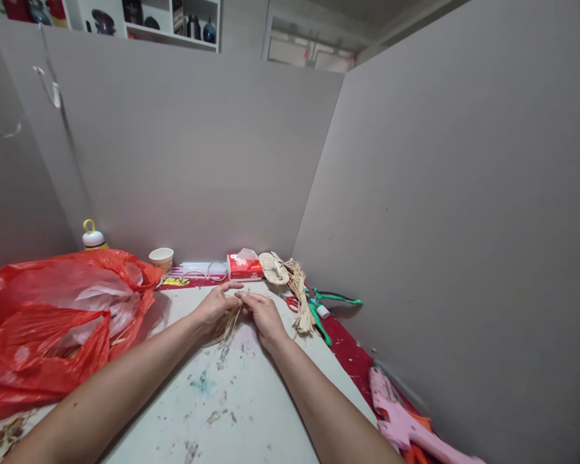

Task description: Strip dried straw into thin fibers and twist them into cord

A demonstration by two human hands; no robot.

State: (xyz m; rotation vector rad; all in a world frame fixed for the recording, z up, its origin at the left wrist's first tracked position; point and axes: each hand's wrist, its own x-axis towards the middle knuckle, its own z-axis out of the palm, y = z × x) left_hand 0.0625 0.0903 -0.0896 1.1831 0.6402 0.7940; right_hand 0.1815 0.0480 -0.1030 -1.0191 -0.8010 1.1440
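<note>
My left hand (pixel 215 308) and my right hand (pixel 263 314) meet over the white table board, fingertips almost touching. Between them is a small bundle of pale straw strands (pixel 228 328), its loose ends hanging below my left hand toward the board. The thumb and a finger of my right hand pinch the top of the bundle. My left hand is closed on the strands too, with its index finger stretched out above. The exact spot where the fingers grip is too small to make out. To the right lie a woven straw piece (pixel 274 268) and a straw bunch (pixel 298 299).
A red plastic bag (pixel 67 322) fills the left side. Along the back stand a paper cup (pixel 161 259), a red tissue pack (pixel 244 265) and a bottle (pixel 93 238). Red scissors (pixel 291 301), green-handled pliers (pixel 338 297) and a pink glue gun (pixel 406 422) lie right. Grey partitions enclose the table.
</note>
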